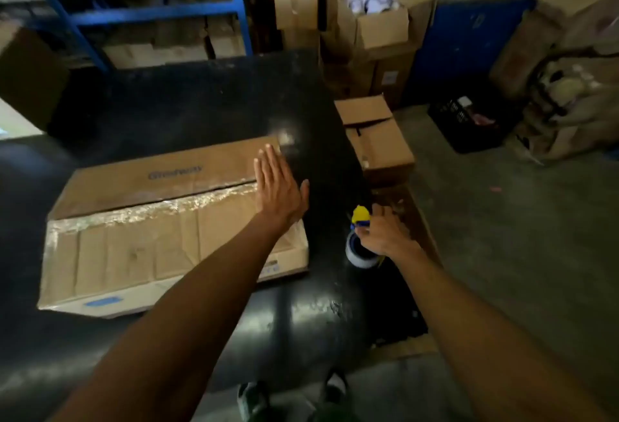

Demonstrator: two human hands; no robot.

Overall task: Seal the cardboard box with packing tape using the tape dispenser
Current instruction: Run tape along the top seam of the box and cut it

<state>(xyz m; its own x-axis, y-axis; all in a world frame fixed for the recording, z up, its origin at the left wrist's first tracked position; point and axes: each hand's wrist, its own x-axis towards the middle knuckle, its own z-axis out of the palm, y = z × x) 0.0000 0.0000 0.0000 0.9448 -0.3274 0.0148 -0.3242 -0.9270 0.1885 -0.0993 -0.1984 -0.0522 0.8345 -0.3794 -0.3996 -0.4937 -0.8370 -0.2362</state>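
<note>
cardboard box (160, 230): long, flat, on glossy black table (207, 103), crinkled clear tape along its seam | left hand (279, 188): grip wide, flat palm at box's right end | right hand (385, 235): grip holding yellow-blue tape dispenser (360, 237) beside box

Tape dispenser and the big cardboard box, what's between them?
Only bare black table top, in the head view. The tape dispenser, in the right hand, sits just off the cardboard box.
</note>
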